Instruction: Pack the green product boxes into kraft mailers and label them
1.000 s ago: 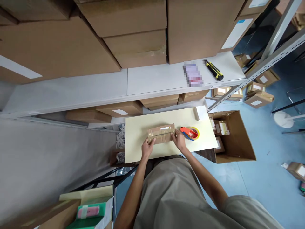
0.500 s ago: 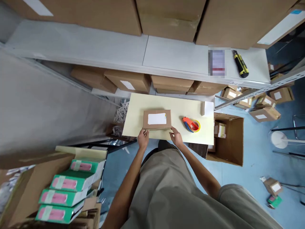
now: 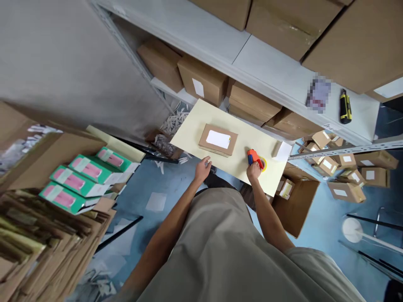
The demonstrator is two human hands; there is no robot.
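A small cardboard box [image 3: 204,143] with a white label on top lies on the pale yellow table [image 3: 189,126]. My left hand [image 3: 203,169] is off the box, just in front of the table's near edge, fingers apart and holding nothing. Over to the right, my right hand [image 3: 253,171] is closed around the handle of an orange and blue tape dispenser [image 3: 252,155]. The dispenser carries a yellow-rimmed roll and rests on or just above the table; I cannot tell which.
A white box [image 3: 282,151] stands at the table's right end. Beyond it is a large open carton [image 3: 299,209] with parcels inside. A utility knife [image 3: 345,107] lies on the shelf [image 3: 264,58]. Green and pink boxes [image 3: 72,180] and flattened cardboard [image 3: 63,243] are at the left.
My right hand has left the box and taken hold of the tape dispenser. My left hand has let go of the box's near corner. The whole view has turned.
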